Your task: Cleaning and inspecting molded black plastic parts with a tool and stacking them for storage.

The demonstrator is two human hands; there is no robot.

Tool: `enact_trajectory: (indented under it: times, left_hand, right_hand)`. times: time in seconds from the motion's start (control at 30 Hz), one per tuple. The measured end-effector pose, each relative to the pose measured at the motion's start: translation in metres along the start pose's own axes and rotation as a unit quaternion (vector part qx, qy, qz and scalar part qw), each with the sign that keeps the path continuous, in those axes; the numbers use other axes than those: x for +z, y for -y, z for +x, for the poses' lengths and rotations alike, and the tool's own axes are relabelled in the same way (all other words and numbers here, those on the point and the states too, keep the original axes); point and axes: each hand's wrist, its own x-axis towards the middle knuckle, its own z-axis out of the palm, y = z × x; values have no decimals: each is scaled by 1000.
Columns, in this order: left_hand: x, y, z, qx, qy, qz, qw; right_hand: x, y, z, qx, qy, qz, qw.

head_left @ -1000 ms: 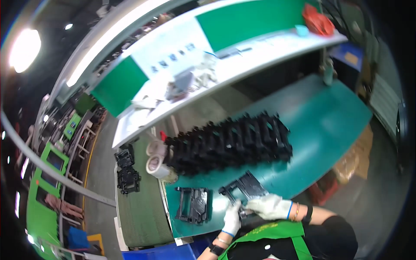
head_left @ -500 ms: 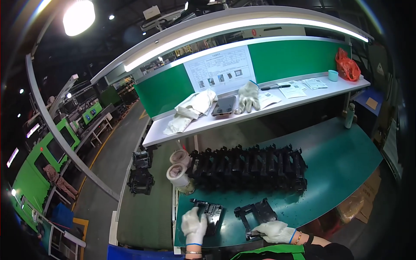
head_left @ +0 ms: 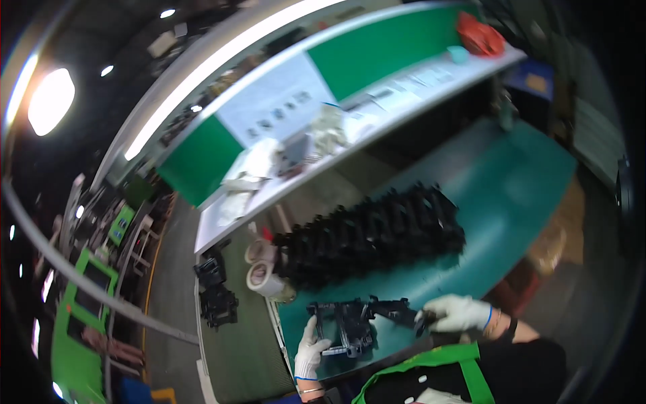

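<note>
Both my hands wear white gloves. My left hand point(head_left: 311, 351) has its thumb and fingers closed on the left side of a black plastic frame point(head_left: 355, 328) at the near edge of the green table. To the right, a second black plastic frame point(head_left: 396, 312) is seen tilted, its left end close to the first one; whether they touch I cannot tell. My right hand point(head_left: 457, 314) grips the right end of this second frame. Several similar black frames point(head_left: 370, 236) stand packed in a row behind.
Rolls of tape point(head_left: 262, 277) stand left of the row. Two more black parts point(head_left: 219, 306) rest on the conveyor belt point(head_left: 235, 367). Above the table point(head_left: 511, 175) runs a white shelf point(head_left: 377, 138) with a cloth, a phone, a glove, papers and a red bag point(head_left: 480, 35).
The head view has swung and tilted. My left hand has closed on the left frame's side. The right frame has been tilted up in my right hand, its end nearer the left frame.
</note>
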Motion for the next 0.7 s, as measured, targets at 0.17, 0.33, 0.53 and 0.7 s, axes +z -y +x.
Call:
enact_trajectory:
  times: [0.17,0.33,0.53,0.7]
  left_hand:
    - [75,-78,6,43,119,43,991]
    - [183,-136,14,-25,243,23,969]
    - [331,-147,62,133,368,122,912]
    - [424,-151,137,171,320,213,907]
  right_hand:
    - [-40,-6,-60,-17,-110,205,972]
    - [-80,-4,-155,-57,-321,202,923]
    - [-109,-29,-169,-72,-579,123,803]
    - [-133,-71,-129,-81,-659,96,742]
